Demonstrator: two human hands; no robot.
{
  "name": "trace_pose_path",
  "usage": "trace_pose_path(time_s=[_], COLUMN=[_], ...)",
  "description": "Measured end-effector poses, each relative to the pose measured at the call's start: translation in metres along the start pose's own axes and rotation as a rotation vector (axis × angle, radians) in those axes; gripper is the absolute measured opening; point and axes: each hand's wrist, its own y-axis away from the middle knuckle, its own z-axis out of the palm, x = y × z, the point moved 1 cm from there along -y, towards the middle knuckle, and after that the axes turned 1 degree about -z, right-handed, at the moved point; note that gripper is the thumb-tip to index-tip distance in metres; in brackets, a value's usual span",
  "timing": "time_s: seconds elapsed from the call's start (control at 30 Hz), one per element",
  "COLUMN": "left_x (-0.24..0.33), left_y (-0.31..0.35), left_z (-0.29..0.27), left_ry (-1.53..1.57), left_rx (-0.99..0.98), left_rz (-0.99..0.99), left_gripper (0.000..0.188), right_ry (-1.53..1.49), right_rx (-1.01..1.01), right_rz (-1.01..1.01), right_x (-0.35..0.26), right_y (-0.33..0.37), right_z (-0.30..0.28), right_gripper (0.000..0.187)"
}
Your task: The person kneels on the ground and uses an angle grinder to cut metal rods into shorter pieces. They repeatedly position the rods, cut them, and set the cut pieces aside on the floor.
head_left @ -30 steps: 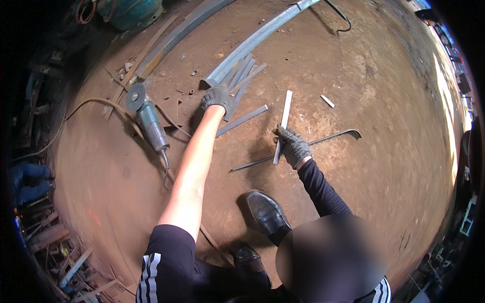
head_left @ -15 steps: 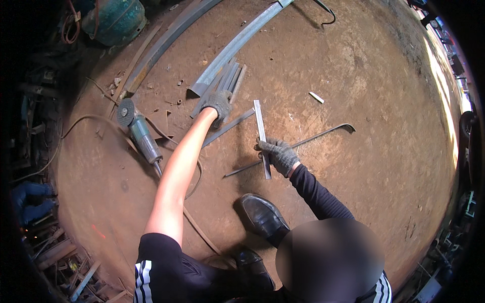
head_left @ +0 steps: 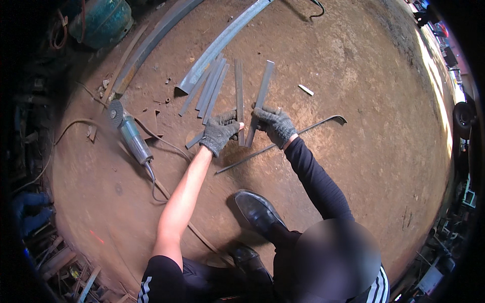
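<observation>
My left hand (head_left: 217,135), in a grey knit glove, is closed round the lower part of a flat metal strip (head_left: 239,86). The gloved right hand (head_left: 276,124) grips a second metal strip (head_left: 264,81), which leans a little to the right. Both strips point away from me, side by side, with a narrow gap between their lower ends. Just beyond my left hand, several similar grey strips (head_left: 211,91) lie fanned out on the ground. Part of one more strip (head_left: 194,140) shows beside my left wrist.
An angle grinder (head_left: 134,137) with its cord lies to the left. Beyond the strips are a long angle iron (head_left: 222,45) and a dark steel bar (head_left: 151,48). A hooked rod (head_left: 313,124) lies near my right hand, a white stick (head_left: 305,90) farther off. A green tank (head_left: 107,22) stands far left.
My left hand has come back from the pile toward me with a strip in it. The right hand has moved slightly away from me, its strip now tilted right. The two strips are now side by side.
</observation>
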Motion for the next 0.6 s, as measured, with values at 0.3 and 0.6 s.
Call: trace_pose_path(time_s=[0.3, 0.6], left_x=[0.009, 0.012], left_y=[0.004, 0.007], left_z=[0.0, -0.002], left_ry=[-0.023, -0.051], left_rx=[-0.06, -0.038], left_rz=[0.073, 0.029], left_gripper=[0.038, 0.038], right_ry=[0.139, 0.225], right_rx=[-0.035, 0.006], right_rz=[-0.009, -0.058], right_x=[-0.015, -0.02], right_y=[-0.003, 0.007], right_z=[0.026, 0.036], right_gripper=[0.04, 0.042])
